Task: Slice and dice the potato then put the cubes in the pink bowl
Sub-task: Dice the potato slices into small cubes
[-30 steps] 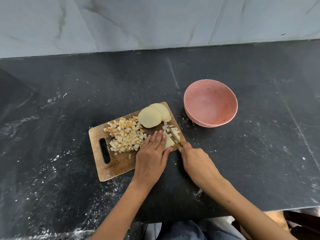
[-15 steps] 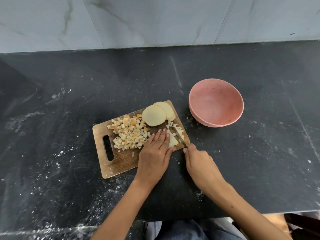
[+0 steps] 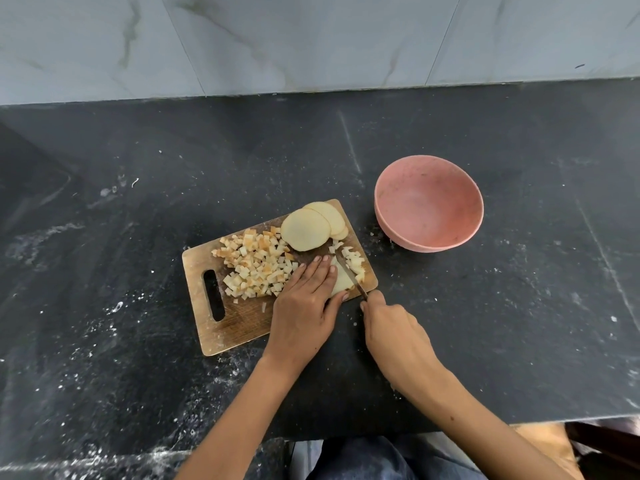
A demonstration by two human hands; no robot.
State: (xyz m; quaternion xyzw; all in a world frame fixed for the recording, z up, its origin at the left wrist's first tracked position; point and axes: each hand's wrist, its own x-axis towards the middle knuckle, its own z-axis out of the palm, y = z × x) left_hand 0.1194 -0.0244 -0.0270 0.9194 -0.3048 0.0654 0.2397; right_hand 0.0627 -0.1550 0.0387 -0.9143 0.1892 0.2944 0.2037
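Note:
A wooden cutting board (image 3: 239, 323) lies on the black counter. A pile of potato cubes (image 3: 256, 265) covers its middle, some browned. Round potato slices (image 3: 306, 228) overlap at its far corner. My left hand (image 3: 306, 306) presses flat with straight fingers on a pale potato piece (image 3: 341, 280) near the board's right edge. My right hand (image 3: 394, 336) grips a knife (image 3: 349, 275) whose blade cuts through that piece, with fresh small cubes (image 3: 355, 263) to its right. The pink bowl (image 3: 428, 202) stands empty to the right of the board.
The black stone counter (image 3: 519, 323) is speckled with white dust and scraps. A grey marbled wall (image 3: 311, 39) rises behind it. The counter's front edge runs just above my lap.
The knife has shifted slightly left along the potato piece, and more small cubes lie to its right. My left hand stays pressed on the piece. The view has drifted a little.

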